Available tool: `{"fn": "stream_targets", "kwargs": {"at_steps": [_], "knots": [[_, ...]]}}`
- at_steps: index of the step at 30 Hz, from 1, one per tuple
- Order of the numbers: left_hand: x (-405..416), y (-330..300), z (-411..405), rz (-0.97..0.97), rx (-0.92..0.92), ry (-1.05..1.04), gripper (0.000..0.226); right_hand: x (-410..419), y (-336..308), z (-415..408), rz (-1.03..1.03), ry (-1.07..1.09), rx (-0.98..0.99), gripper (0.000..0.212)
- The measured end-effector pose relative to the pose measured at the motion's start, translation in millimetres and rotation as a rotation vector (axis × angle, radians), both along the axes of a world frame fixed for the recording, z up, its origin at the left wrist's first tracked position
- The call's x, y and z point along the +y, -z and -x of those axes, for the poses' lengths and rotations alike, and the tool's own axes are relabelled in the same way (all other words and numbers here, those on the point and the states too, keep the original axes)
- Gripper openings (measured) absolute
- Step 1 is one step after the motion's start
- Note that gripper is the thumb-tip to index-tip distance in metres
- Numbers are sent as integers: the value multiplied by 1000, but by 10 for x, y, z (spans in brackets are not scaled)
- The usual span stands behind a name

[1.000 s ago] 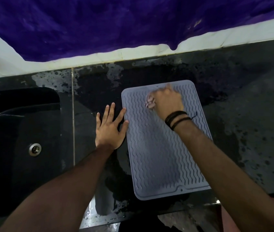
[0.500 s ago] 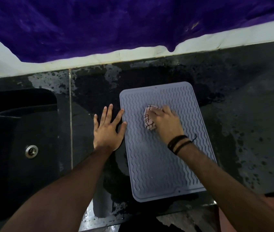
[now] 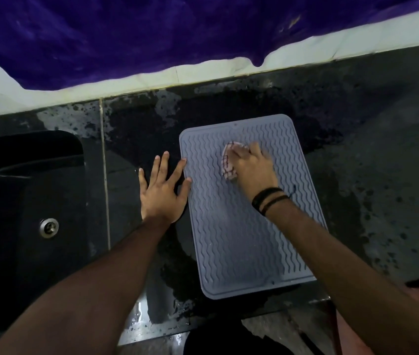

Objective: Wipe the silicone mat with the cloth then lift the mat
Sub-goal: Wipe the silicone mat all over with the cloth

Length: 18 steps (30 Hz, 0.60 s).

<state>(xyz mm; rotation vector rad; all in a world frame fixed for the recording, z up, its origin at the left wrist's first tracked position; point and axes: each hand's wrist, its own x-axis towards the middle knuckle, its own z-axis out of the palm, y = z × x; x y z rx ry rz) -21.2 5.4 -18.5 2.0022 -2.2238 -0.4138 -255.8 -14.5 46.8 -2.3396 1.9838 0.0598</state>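
A grey silicone mat (image 3: 231,242) with wavy ridges lies flat on the dark wet counter (image 3: 372,160). My right hand (image 3: 253,170) presses a small bunched white cloth with red checks (image 3: 228,165) onto the mat's upper middle, and most of the cloth is hidden under the fingers. My left hand (image 3: 161,193) lies flat on the counter, fingers spread. Its thumb and forefinger tips touch the mat's left edge.
A black sink (image 3: 21,226) with a metal drain (image 3: 49,227) sits at the left. A purple cloth (image 3: 152,34) hangs over the white wall strip at the back. The counter's front edge (image 3: 152,326) runs just below the mat.
My right hand first drew the cloth down the mat toward me, then pushed it back up toward the far end. My left hand has stayed at the mat's left edge.
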Motion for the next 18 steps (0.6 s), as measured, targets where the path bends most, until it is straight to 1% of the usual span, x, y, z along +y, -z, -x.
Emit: {"fn": "stream_targets", "kwargs": {"at_steps": [2,5,6,8,10,12,14,16,18], "knots": [[-3,-13,-6,-14,-5,2,58,241,1,27,6,-6,3,56],[-7,-25,-6,-22,2,6,58,432,-94,17,-39,12,39,53],[-10,-28,-5,-25,2,8,58,419,-134,7,-51,34,24,49],[-13,-30,-10,-31,-3,20,58,287,-247,-76,-50,75,-64,45],[-13,-40,-14,-36,-12,31,57,35,-343,-240,26,77,-132,49],[-24,-48,-14,-45,-25,34,57,-283,-354,-435,64,52,-105,56],[-26,-51,-8,-49,-32,31,56,-520,-294,-609,4,37,-51,57],[-18,-45,-2,-40,-28,24,56,-576,-182,-697,-56,9,21,54],[-11,-26,3,-32,-23,11,56,-462,-87,-672,-48,-29,44,51]]}}
